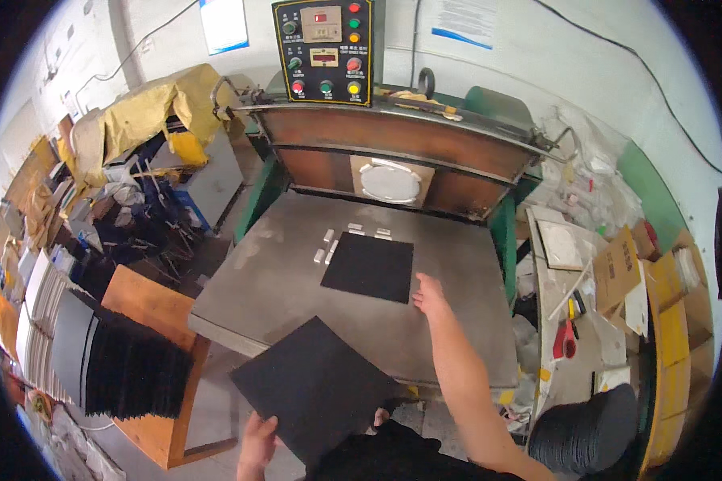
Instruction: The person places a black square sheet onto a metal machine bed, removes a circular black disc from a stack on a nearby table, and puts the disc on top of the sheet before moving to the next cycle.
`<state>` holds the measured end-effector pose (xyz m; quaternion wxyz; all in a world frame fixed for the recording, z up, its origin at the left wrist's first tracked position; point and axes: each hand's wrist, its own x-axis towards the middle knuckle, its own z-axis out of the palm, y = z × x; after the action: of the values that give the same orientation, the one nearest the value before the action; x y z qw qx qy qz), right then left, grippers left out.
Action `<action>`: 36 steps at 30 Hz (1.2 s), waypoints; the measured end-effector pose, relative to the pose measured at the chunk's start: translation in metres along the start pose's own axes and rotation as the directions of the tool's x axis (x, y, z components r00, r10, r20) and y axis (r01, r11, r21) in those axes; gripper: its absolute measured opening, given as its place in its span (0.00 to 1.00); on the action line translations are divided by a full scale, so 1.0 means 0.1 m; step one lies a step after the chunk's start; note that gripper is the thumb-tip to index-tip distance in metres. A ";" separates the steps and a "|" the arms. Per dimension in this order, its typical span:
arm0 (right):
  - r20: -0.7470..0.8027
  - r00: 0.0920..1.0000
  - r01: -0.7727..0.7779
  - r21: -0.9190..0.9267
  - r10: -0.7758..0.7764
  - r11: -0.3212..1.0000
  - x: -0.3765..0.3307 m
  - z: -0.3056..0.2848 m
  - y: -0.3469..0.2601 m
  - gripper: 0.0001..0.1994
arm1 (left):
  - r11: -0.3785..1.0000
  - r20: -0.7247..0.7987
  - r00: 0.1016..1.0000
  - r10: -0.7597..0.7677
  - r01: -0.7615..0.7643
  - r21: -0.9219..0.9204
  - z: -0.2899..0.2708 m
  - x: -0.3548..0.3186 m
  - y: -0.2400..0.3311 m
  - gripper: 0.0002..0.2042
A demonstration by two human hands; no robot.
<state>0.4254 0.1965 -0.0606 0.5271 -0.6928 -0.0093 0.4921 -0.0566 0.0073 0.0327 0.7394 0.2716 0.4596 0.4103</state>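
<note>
My left hand (258, 439) grips a black square sheet (313, 385) by its lower left edge, the thumb on top. The sheet is tilted in front of my body, over the near side of the machine bed. A second black square sheet (369, 267) lies flat on the grey metal bed (273, 248). My right hand (429, 295) reaches to that sheet's right edge, fingers apart; whether they touch it is hard to tell. Small white blocks (330, 245) sit along the flat sheet's far and left edges.
Behind the bed rises the press head with a white oval form (390, 183), under a control panel (325, 52). Black sheets (136, 365) are stacked on a wooden stand (148, 301) at left. Red-handled scissors (565, 340) and round black sheets (586, 433) are at right.
</note>
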 end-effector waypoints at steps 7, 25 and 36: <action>-0.025 0.985 -0.173 -0.062 0.171 0.983 0.75 0.23 0.00 0.07 | 0.998 -0.080 0.995 -0.056 0.053 -0.044 0.35 0.14 -0.36 0.21; 0.205 0.883 0.317 0.405 -0.423 0.858 -0.41 -2.39 -0.16 0.23 | 0.941 -0.022 0.964 -0.263 0.252 -0.227 2.07 3.52 -1.27 0.15; -0.346 0.905 0.375 0.374 -0.248 0.848 -2.00 -2.98 1.03 0.20 | -0.014 0.428 0.777 0.462 -0.476 0.879 2.98 3.12 -1.01 0.19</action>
<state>0.4760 -0.1703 -0.0144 0.7363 -0.6110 0.0623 0.2840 0.3230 0.2154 -0.0602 0.2140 0.8114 0.4858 0.2446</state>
